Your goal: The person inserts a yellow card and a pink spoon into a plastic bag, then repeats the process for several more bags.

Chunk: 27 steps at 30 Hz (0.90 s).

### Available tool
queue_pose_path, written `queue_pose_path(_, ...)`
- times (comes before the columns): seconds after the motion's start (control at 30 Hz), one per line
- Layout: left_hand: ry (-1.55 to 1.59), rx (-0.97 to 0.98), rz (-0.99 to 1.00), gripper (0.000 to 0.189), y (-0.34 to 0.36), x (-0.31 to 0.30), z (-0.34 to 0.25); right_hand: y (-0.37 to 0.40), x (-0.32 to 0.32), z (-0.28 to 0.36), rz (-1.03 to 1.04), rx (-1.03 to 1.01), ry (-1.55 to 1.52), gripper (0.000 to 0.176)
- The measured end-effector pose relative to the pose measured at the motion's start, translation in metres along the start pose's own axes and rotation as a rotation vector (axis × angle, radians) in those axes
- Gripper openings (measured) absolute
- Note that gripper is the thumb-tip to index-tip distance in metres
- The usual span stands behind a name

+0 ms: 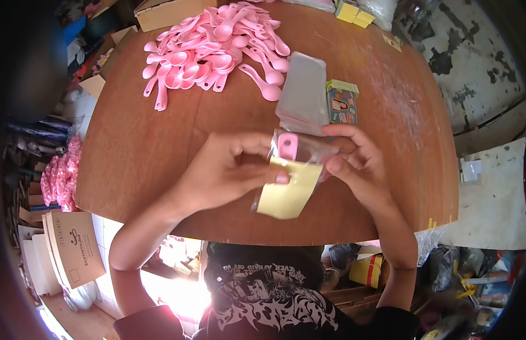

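My left hand (226, 167) grips a clear plastic bag (311, 148) near the table's front edge, its thumb lying across the front. Inside the bag are a yellow card (291, 192) and a pink spoon (287, 145), of which only the holed handle end shows above the card. With thumb and fingers, my right hand (359, 164) pinches the bag's upper right edge. Just beyond the hands lies a stack of clear plastic bags (302, 90). Beside that stack sits a small printed box (342, 103).
A large heap of pink measuring spoons (217, 51) covers the far left of the wooden table (144, 164). Behind it stands a cardboard box (172, 14). Yellow boxes (353, 14) are at the far edge. A bummulia carton (75, 249) stands at the lower left.
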State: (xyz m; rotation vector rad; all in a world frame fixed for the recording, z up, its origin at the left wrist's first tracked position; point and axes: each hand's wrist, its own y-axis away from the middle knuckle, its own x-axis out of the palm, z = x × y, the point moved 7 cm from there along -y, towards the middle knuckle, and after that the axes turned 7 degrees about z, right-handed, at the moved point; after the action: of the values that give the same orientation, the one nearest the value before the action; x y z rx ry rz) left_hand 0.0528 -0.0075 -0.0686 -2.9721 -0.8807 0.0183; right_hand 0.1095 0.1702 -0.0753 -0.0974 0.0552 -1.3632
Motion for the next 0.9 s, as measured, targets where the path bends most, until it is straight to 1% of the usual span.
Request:
queue_pose_path(0.03, 0.055, -0.079, -0.002, 0.030, 0.022, 0.005, -0.009, 0.003, -0.004, 0.008, 0.027, -0.026, -0.071, 0.039)
queue_pose_path(0.07, -0.230, -0.026, 0.189, 0.021, 0.044, 0.009, -0.028, 0.005, -0.010, 0.015, -0.009, -0.019, -0.048, 0.035)
queue_pose_path(0.1, -0.350, 0.141, 0.286, 0.017, 0.061, 0.016, -0.035, 0.008, -0.016, 0.019, -0.020, -0.015, -0.054, 0.035)
queue_pose_path(0.13, -0.246, 0.060, 0.400, 0.020, 0.084, 0.021, -0.031, 0.011, -0.024, 0.022, -0.044, -0.010, 0.084, 0.033)
queue_pose_path(0.17, -0.238, 0.012, 0.506, 0.025, 0.108, 0.025, -0.020, 0.012, -0.031, 0.024, -0.066, -0.003, 0.221, 0.030)
queue_pose_path(0.2, -0.246, -0.120, 0.598, 0.031, 0.140, 0.025, 0.005, 0.011, -0.036, 0.025, -0.071, -0.025, 0.320, 0.021)
queue_pose_path(0.23, -0.305, -0.222, 0.656, 0.033, 0.162, 0.020, 0.025, 0.009, -0.041, 0.024, -0.079, -0.019, 0.312, 0.021)
queue_pose_path(0.27, -0.285, -0.383, 0.611, 0.031, 0.183, 0.011, 0.054, 0.005, -0.043, 0.025, -0.069, -0.023, 0.455, 0.018)
queue_pose_path(0.3, -0.427, -0.523, 0.527, 0.032, 0.199, 0.000, 0.073, 0.001, -0.044, 0.025, -0.057, -0.027, 0.599, 0.015)
queue_pose_path(0.33, -0.449, -0.764, 0.388, 0.037, 0.224, -0.015, 0.106, -0.005, -0.043, 0.025, -0.097, -0.071, 0.643, 0.011)
queue_pose_path(0.37, -0.799, -0.836, 0.444, 0.045, 0.233, -0.023, 0.115, -0.013, -0.042, 0.022, -0.093, -0.072, 0.640, 0.011)
queue_pose_path(0.43, -1.049, -0.705, 0.363, 0.053, 0.268, -0.022, 0.136, -0.032, -0.035, 0.019, -0.053, -0.098, 0.840, 0.012)
queue_pose_path(0.47, -1.047, -0.709, 0.359, 0.053, 0.259, -0.018, 0.128, -0.046, -0.029, 0.023, -0.028, -0.142, 0.979, 0.013)
queue_pose_path(0.5, -0.758, -0.668, 0.438, 0.054, 0.235, 0.002, 0.112, -0.060, -0.030, 0.018, -0.018, -0.145, 0.978, 0.013)
queue_pose_path(0.53, -0.471, -0.611, 0.501, 0.055, 0.211, 0.023, 0.095, -0.074, -0.027, 0.010, 0.035, -0.157, 1.086, 0.014)
queue_pose_path(0.57, -0.468, -0.555, 0.573, 0.051, 0.192, 0.037, 0.080, -0.084, -0.023, 0.006, 0.086, -0.173, 1.197, 0.016)
queue_pose_path(0.6, -0.509, -0.424, 0.624, 0.046, 0.164, 0.050, 0.045, -0.090, -0.021, 0.008, 0.097, -0.186, 1.204, 0.016)
queue_pose_path(0.67, -0.491, -0.036, 0.663, 0.038, 0.135, 0.061, 0.008, -0.102, -0.029, -0.004, 0.107, 0.110, 1.126, 0.018)
queue_pose_path(0.7, -0.539, 0.096, 0.653, 0.031, 0.120, 0.058, -0.008, -0.105, -0.029, -0.006, 0.119, 0.103, 1.137, 0.018)
queue_pose_path(0.77, -0.641, 0.318, 0.554, 0.032, 0.090, 0.046, -0.030, -0.109, -0.034, -0.008, 0.113, 0.091, 1.117, 0.013)
queue_pose_path(0.83, -0.886, 0.269, 0.512, 0.032, 0.057, 0.034, -0.015, -0.109, -0.037, -0.004, 0.088, 0.093, 1.167, 0.014)
queue_pose_path(0.9, -0.927, 0.070, 0.339, 0.033, 0.015, 0.012, -0.008, -0.106, -0.042, -0.001, 0.060, 0.098, 1.213, 0.015)
